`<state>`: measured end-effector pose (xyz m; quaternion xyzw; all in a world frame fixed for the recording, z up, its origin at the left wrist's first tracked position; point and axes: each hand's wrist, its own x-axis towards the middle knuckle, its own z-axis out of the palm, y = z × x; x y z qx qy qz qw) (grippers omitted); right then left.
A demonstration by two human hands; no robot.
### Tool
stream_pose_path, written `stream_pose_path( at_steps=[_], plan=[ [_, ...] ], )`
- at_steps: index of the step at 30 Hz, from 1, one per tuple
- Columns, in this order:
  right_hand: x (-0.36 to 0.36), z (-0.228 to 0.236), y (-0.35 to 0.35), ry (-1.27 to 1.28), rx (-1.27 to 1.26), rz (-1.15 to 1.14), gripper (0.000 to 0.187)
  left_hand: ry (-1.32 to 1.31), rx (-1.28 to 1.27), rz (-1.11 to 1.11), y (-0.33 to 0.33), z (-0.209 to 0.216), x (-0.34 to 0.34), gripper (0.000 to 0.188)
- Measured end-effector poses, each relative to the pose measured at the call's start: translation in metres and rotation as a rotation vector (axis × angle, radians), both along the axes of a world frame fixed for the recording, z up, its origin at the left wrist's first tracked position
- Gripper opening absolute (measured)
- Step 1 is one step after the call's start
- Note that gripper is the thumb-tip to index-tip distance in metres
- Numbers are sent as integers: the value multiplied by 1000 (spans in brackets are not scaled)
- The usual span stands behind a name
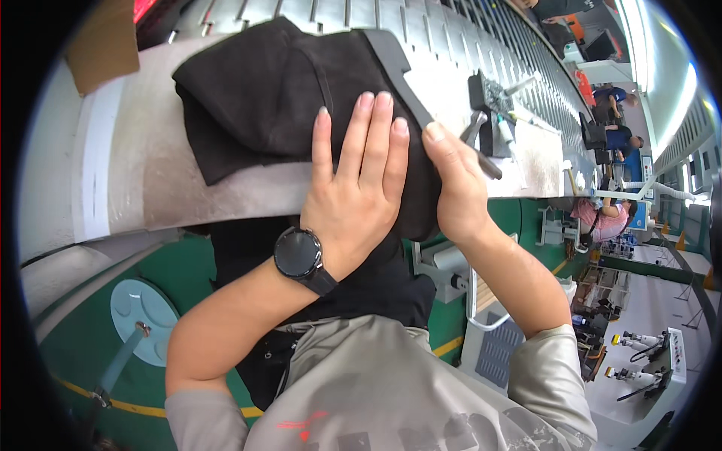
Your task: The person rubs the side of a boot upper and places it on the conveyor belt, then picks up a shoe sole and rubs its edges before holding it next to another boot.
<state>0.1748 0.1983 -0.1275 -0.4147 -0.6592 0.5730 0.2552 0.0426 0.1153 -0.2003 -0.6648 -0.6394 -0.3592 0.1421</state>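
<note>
A black suede boot (263,90) lies on its side on the workbench, its shaft to the left and its dark sole (410,96) facing right. My left hand (353,180) rests flat on the boot's upper, fingers stretched out and pointing away from me; a dark watch (297,252) is on that wrist. My right hand (460,192) grips the boot at the sole edge, thumb on top along the sole; its other fingers are hidden. Right beside that hand lies a hammer-like tool (474,128) with a dark handle.
Past the tool stand a black box of small metal pieces (492,96) and a small bottle (505,131). A slatted roller conveyor (421,37) runs behind the bench (150,173). A cardboard piece (104,49) is far left, a round stool (143,312) below. Several people work far right.
</note>
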Motion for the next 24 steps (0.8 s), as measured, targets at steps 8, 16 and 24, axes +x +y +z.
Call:
stream_pose_path(
  at_steps=[8,16,24],
  plan=[
    [27,14,21,-339,199,67,55,24,-17,5,3,-3,0,61],
    [76,-41,-12,-147,489,314,77,-16,-2,27,6,-1,5,63],
    [74,-51,-13,-37,459,279,91,56,-23,69,5,-4,9,65]
  ],
)
